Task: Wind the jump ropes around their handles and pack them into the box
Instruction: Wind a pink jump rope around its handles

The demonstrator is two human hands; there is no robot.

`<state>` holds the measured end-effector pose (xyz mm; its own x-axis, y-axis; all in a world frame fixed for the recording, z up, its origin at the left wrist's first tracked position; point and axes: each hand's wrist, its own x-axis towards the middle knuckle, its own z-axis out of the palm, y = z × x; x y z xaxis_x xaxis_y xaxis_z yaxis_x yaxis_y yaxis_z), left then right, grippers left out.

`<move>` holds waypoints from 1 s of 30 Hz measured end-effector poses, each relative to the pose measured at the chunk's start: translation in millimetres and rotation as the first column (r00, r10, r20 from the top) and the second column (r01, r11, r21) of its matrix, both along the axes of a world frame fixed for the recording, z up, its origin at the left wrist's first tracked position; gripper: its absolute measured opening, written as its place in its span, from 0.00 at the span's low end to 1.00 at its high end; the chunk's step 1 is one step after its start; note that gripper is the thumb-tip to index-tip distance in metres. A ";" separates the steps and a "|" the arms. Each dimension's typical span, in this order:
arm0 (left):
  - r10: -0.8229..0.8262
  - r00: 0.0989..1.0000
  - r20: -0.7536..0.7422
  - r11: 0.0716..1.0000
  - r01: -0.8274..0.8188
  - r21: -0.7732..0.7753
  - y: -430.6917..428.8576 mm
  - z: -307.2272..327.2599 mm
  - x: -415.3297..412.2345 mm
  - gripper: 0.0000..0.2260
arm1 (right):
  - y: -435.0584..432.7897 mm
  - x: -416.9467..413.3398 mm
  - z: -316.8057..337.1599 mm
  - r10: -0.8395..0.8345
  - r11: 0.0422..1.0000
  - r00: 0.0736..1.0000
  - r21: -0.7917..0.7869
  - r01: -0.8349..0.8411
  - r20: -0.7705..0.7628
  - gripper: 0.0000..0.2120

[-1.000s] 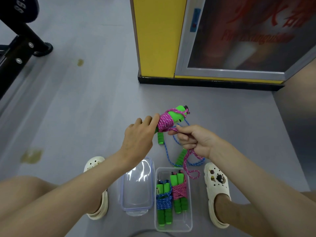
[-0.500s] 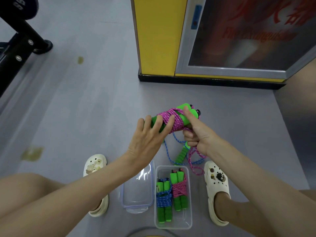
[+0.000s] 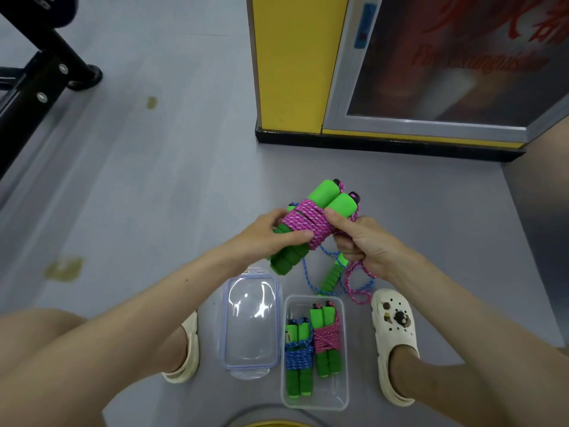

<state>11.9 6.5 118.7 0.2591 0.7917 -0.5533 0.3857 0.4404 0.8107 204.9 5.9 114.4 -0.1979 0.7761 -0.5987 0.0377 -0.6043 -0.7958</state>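
Observation:
A pink jump rope is wound round its two green foam handles, held tilted above the floor. My left hand grips the bundle from the left, thumb across the coils. My right hand pinches the coils with its thumb and holds the loose pink tail, which hangs to the floor. A clear box near my feet holds a blue-wound bundle and a pink-wound bundle. An unwound blue rope with a green handle lies on the floor under my right hand.
The clear box lid lies left of the box. My feet in cream clogs flank them. A yellow pillar and a glass-fronted cabinet stand ahead. Black gym equipment is at the far left on the grey floor.
My left hand closed round the bundle from the left. The bundle tipped more upright and came nearer to me. My right thumb slid from the handle onto the coils.

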 end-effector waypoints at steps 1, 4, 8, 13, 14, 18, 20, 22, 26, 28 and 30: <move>0.000 0.994 0.111 0.991 0.015 -0.134 -0.7 1.3 -1.3 0.23 | 0.3 0.3 -0.5 0.015 1.000 1.000 -0.004 -0.015 -0.006 0.20; -0.001 0.976 0.216 0.980 0.044 -0.193 -4.6 1.1 -1.1 0.18 | 0.5 -1.0 -2.3 0.033 0.999 0.999 -0.031 -0.033 -0.011 0.20; 0.072 0.993 0.096 0.997 -0.069 -0.032 -0.9 0.0 4.1 0.18 | -1.5 -6.3 -5.3 -0.002 0.995 1.000 -0.098 0.000 -0.023 0.22; 0.035 0.985 -0.171 0.962 0.013 0.274 0.3 -12.7 6.7 0.22 | 0.9 -9.2 -7.0 -0.002 0.985 0.997 -0.171 0.015 0.080 0.29; 0.024 0.961 -0.274 0.942 0.070 0.329 0.6 -13.4 6.4 0.23 | 0.7 -10.5 -7.4 -0.002 0.984 0.996 -0.180 0.018 0.090 0.28; 0.065 0.764 -0.642 0.807 0.338 0.484 -2.6 -13.3 6.5 0.22 | -1.4 -14.5 -8.6 -0.009 0.979 0.996 -0.203 0.028 0.092 0.23; 0.114 0.685 -0.720 0.723 0.440 0.533 -4.9 -15.3 8.2 0.20 | -1.9 -15.6 -8.6 -0.003 0.980 0.997 -0.200 0.019 0.082 0.21; 0.149 0.613 -0.776 0.672 0.512 0.534 -8.2 -16.6 9.2 0.21 | -2.9 -17.2 -7.5 0.013 0.981 0.997 -0.195 0.001 0.072 0.19; 0.259 0.454 -0.853 0.528 0.673 0.518 -9.5 -24.7 8.4 0.30 | -4.1 -20.1 -4.7 0.025 0.981 0.999 -0.192 -0.019 0.028 0.16; 0.315 0.416 -0.853 0.471 0.712 0.521 -9.5 -29.1 8.2 0.31 | -3.3 -21.5 -4.3 0.021 0.981 1.000 -0.195 -0.021 -0.005 0.17; 0.385 0.384 -0.839 0.380 0.762 0.524 -10.9 -26.7 11.9 0.26 | -3.4 -22.5 -3.8 0.009 0.981 0.998 -0.191 -0.019 -0.055 0.22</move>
<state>23.7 -4.5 92.0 0.4150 0.8660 0.2791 0.9061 -0.3656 -0.2128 182.4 2.5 110.6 -0.2437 0.6449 -0.7244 0.0076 -0.7456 -0.6663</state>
